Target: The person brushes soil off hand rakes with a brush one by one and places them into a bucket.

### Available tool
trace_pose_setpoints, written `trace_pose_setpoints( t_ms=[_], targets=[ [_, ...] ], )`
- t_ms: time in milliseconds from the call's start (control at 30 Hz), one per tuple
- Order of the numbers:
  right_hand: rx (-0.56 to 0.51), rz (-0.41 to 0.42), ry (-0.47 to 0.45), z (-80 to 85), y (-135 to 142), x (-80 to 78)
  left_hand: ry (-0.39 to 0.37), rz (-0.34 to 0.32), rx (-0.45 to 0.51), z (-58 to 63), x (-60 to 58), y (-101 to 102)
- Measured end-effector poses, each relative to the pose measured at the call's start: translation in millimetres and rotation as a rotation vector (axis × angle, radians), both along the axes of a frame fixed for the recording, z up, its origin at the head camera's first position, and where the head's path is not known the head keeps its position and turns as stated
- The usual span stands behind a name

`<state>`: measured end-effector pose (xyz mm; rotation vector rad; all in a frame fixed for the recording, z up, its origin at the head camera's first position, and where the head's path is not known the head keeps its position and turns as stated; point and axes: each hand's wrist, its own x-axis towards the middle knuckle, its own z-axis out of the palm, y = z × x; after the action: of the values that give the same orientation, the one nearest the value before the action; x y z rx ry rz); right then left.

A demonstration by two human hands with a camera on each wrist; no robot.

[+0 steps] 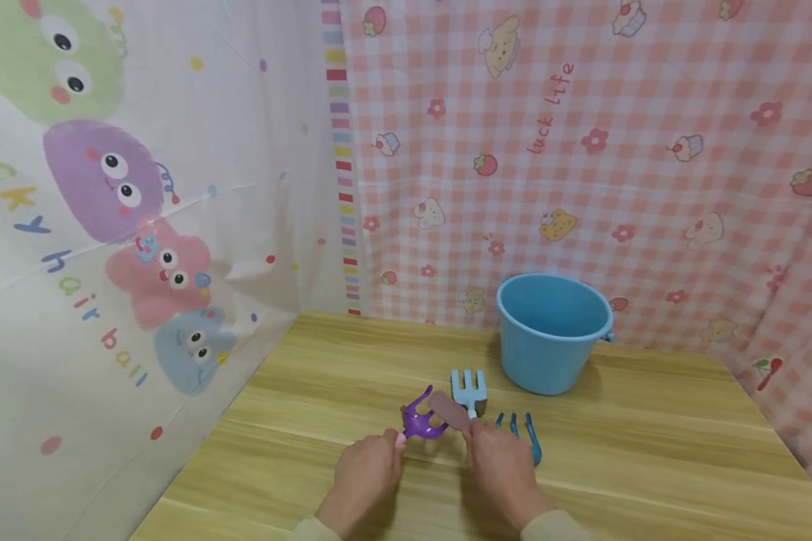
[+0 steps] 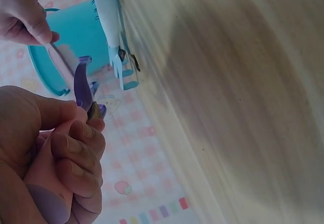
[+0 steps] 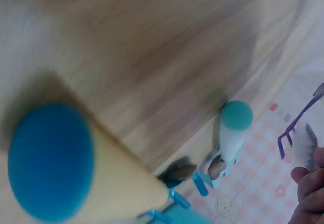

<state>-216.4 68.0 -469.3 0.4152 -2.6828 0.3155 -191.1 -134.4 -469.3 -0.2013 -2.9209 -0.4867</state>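
Observation:
My left hand [image 1: 368, 467] grips the pink handle [image 2: 50, 168] of a purple toy hand rake [image 1: 417, 424], lifted above the table with its tines pointing away. A brownish patch [image 2: 94, 111] shows by its tines. My right hand [image 1: 504, 467] holds a small pinkish brush [image 1: 449, 411] with pale bristles [image 3: 302, 145], its head overlapping the rake's tines in the head view. Just beyond lies a light blue toy fork [image 1: 470, 389] with a white handle and a brown lump [image 3: 216, 167] on it. Beside the right hand rests a blue toy rake [image 1: 534, 442] with a cream handle [image 3: 126, 178].
A blue bucket [image 1: 548, 357] stands upright toward the back right of the wooden table [image 1: 649, 451]. Behind it hangs a pink checked cloth [image 1: 433, 180], and a white printed cloth [image 1: 257, 188] covers the left side.

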Motion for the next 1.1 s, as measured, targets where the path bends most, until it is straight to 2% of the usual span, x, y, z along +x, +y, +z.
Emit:
trace_pose_setpoints(
  t_ms=[167,233,300,433,533,667,733,833,967,1033,1100],
  targets=[
    [-0.180,0.065,-0.112,0.0,-3.0,-0.1,0.013,-0.007,0.005,2.2,-1.2,1.7],
    [-0.204,0.091,-0.136,-0.9,-5.5,1.4,0.020,-0.009,0.004,3.1,-1.5,2.2],
    [-0.164,0.098,-0.125,-1.3,-6.8,2.8,0.024,-0.011,-0.003,3.6,-1.2,2.7],
    [-0.026,0.075,-0.009,-1.0,-7.1,3.0,0.024,-0.005,-0.022,1.6,-0.7,3.3],
    [0.055,0.070,0.040,0.2,-6.5,2.5,0.015,0.003,-0.023,0.4,-0.4,4.1],
    [0.099,0.051,0.024,2.0,-4.4,1.5,-0.009,0.010,-0.027,0.1,-0.5,5.3],
    [0.072,0.027,-0.011,3.0,-3.0,0.5,-0.017,0.008,-0.028,0.1,-0.9,5.5],
    [-0.035,-0.006,-0.058,4.4,-1.7,-0.6,-0.016,0.000,-0.018,1.5,-1.2,5.3],
    [-0.222,0.057,-0.127,5.6,-4.1,0.3,-0.015,-0.008,0.006,3.5,-2.5,5.0],
    [-0.264,0.082,-0.176,5.1,-5.9,1.1,-0.007,-0.011,0.004,3.8,-3.4,5.2],
    [-0.247,0.081,-0.193,4.4,-7.2,2.2,0.008,-0.016,-0.013,3.7,-3.1,5.6]
  ],
)
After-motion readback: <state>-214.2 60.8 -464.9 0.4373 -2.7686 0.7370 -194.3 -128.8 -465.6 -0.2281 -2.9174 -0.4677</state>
